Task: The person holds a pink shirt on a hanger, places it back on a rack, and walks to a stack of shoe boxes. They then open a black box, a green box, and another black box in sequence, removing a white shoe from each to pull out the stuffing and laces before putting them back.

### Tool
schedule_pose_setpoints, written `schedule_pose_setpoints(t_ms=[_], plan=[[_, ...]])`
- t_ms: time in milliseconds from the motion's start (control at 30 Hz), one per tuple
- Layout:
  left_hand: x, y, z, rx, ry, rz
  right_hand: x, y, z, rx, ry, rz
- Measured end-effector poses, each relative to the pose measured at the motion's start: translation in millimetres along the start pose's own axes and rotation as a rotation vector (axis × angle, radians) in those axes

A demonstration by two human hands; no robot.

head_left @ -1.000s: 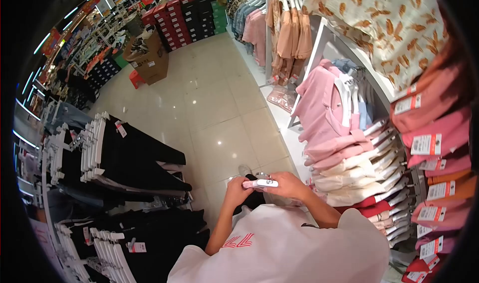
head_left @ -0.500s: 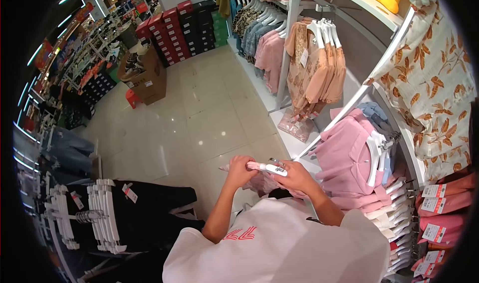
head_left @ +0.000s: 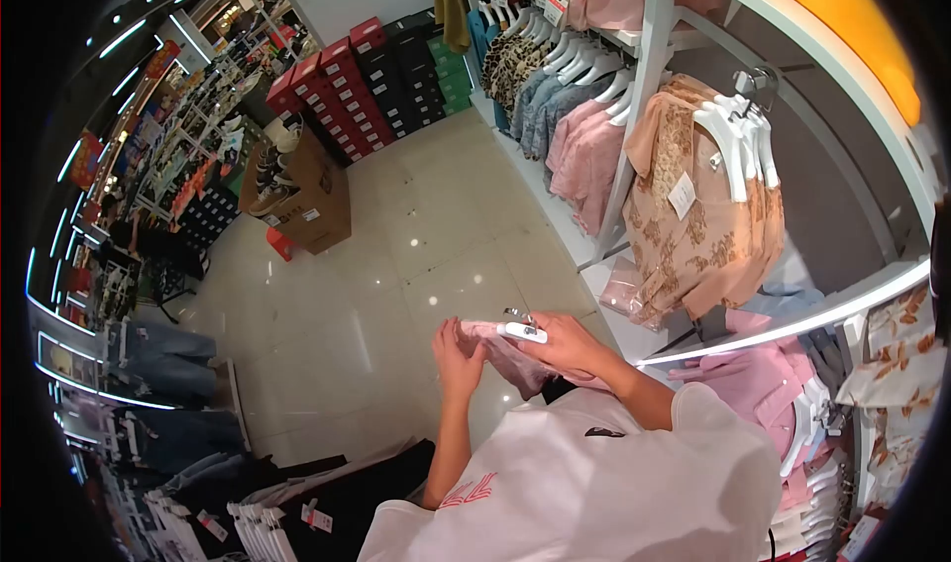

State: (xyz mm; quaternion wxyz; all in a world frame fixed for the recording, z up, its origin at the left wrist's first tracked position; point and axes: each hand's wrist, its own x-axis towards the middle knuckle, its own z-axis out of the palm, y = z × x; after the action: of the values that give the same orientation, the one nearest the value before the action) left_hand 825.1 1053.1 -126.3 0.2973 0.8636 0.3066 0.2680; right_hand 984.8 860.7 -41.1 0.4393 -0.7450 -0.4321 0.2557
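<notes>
I stand in a clothing shop aisle in a white T-shirt. My right hand (head_left: 567, 347) grips a white plastic hanger (head_left: 522, 332) with a metal hook, and a pink garment (head_left: 512, 356) hangs from it. My left hand (head_left: 458, 348) touches the left end of that pink garment, fingers apart on the cloth. Both hands are held in front of my chest, above the pale tiled floor (head_left: 416, 245).
A white rail (head_left: 783, 326) at right carries peach blouses (head_left: 698, 215) and pink tops (head_left: 768, 384) on white hangers. Black garments (head_left: 327, 503) hang at lower left. A cardboard box (head_left: 317, 191) with shoes and stacked shoeboxes (head_left: 371, 77) stand farther down the aisle.
The view has swung up and to the right, so the peach blouses now fill the right side. My left hand has loosened from the hanger's end onto the pink cloth.
</notes>
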Motion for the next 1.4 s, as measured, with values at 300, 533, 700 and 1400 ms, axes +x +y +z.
schedule_pose_setpoints(t_ms=[300,533,700,1400], plan=[[199,10,57,-0.114,-0.069,-0.138,173,54,-94,-0.061,0.143,0.17],[326,47,139,-0.395,-0.335,-0.13,230,69,-148,0.071,0.39,0.358],[434,89,219,-0.543,-0.506,0.119,256,68,-171,0.046,0.522,0.486],[579,126,435,-0.535,-1.552,0.289,432,86,-246,-0.26,1.442,0.828]])
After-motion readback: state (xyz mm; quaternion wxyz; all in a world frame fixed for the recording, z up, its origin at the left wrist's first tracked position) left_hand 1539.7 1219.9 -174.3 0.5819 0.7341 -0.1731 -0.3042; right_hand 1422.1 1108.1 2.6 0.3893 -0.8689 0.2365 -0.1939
